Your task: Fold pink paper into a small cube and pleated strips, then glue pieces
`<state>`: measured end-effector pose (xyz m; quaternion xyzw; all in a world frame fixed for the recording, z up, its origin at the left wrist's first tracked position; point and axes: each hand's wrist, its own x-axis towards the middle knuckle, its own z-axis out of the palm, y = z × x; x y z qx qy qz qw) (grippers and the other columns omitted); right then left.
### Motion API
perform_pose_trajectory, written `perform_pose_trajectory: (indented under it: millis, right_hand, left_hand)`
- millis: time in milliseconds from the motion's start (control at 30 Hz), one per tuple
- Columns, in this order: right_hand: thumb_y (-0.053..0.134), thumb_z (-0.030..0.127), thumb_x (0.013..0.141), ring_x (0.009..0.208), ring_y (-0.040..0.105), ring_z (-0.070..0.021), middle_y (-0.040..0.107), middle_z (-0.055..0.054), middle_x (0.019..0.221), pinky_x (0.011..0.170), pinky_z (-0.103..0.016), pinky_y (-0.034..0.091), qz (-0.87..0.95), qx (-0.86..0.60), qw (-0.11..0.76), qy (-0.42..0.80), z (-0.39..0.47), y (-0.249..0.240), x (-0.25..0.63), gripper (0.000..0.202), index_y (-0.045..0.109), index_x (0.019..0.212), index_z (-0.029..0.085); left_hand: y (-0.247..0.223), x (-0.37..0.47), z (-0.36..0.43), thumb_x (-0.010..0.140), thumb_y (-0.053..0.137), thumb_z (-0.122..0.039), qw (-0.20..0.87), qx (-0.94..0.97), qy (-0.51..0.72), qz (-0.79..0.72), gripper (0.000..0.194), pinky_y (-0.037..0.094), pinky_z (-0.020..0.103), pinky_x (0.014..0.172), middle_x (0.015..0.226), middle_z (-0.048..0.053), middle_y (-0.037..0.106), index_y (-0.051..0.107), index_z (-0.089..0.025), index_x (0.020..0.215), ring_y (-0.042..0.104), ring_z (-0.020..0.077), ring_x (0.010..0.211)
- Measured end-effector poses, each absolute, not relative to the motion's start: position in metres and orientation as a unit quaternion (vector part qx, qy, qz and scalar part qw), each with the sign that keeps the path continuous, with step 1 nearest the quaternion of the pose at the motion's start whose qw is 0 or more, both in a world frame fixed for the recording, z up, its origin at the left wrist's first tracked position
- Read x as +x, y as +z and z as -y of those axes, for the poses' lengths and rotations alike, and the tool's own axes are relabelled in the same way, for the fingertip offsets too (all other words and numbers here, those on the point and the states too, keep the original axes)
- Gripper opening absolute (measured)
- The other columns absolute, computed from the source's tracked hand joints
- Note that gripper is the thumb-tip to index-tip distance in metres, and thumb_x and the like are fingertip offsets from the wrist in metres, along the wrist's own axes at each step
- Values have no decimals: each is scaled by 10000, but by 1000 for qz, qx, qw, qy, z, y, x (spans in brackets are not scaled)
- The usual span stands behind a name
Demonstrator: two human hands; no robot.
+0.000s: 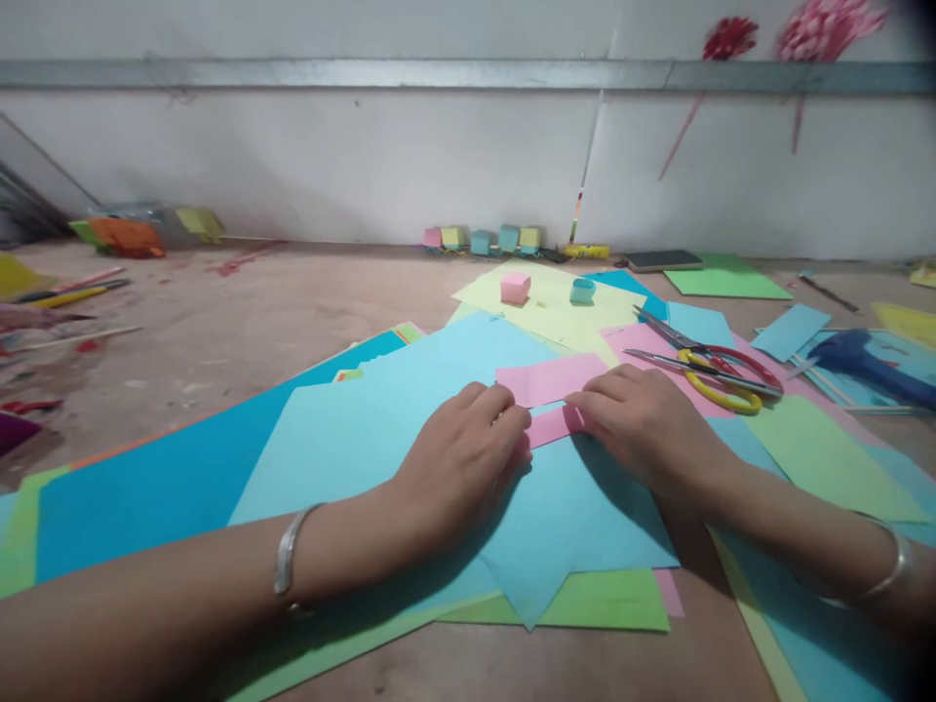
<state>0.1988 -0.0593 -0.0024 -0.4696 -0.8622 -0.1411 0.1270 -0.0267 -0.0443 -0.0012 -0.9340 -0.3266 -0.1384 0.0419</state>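
A small pink paper strip (554, 426) is pinched between my two hands above light blue sheets (351, 429). My left hand (468, 448) has its fingers closed at the strip's left end, with the fingertips partly hidden. My right hand (647, 419) grips the right end between thumb and fingers. Just behind the strip lies a wider pink paper piece (548, 378), close to the fingertips of both hands. Two pairs of scissors, with yellow handles (723, 395) and red handles (757, 366), lie to the right of my right hand.
Farther back sit a pink paper box (516, 287) and a blue one (583, 290). Small coloured blocks (481, 241) line the wall. A dark blue glue gun (870, 361) lies at right, pencils (77, 295) at left. Coloured sheets (161, 487) spread around.
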Motion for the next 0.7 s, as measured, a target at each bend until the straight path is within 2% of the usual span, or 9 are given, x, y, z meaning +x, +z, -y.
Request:
perform_pose_trajectory:
  millis: [100,233,367,467,700]
  right_hand:
    - [537,159,914,955,564,-243,682,-107,1054,727,-341,370,866,-458,137,-149,58,-3,199,150,673,976,164]
    - [517,141,930,875,577,-210,694,-67,907,719,-332,366,876,-434,144,-152,58,-4,198,166,675,890,171]
    - [460,102,951,889,570,-218,692,-81,910,736,-351,361,866,-397,192,-235,66,-6,198,229,661,850,147]
    - [459,88,945,897,565,-228,690,-94,912,747,-361,370,866,-379,209,-248,71,-8,198,237,652,818,142]
    - [471,91,931,856,565,-217,680,-85,878,746,-357,387,874,-388,227,-185,74,-9,197,215,652,823,133]
  left_hand:
    - [-2,-26,42,890,551,-234,-5,-931,-127,343,183,435,354,712,944,85,632,627,-140,1027,540,229,836]
    - [-5,-27,39,922,470,-186,-9,-927,-143,347,200,406,322,671,865,65,634,664,-170,971,542,204,794]
    - [-7,-29,32,926,452,-159,51,-929,-183,318,243,345,304,615,809,51,641,687,-188,871,514,177,710]
    - [-9,-31,28,906,485,-142,86,-931,-203,293,228,312,299,592,788,40,652,689,-191,816,496,163,660]
    - [-11,-32,27,953,477,-199,79,-927,-231,283,226,337,310,609,782,32,669,702,-200,934,537,174,686]
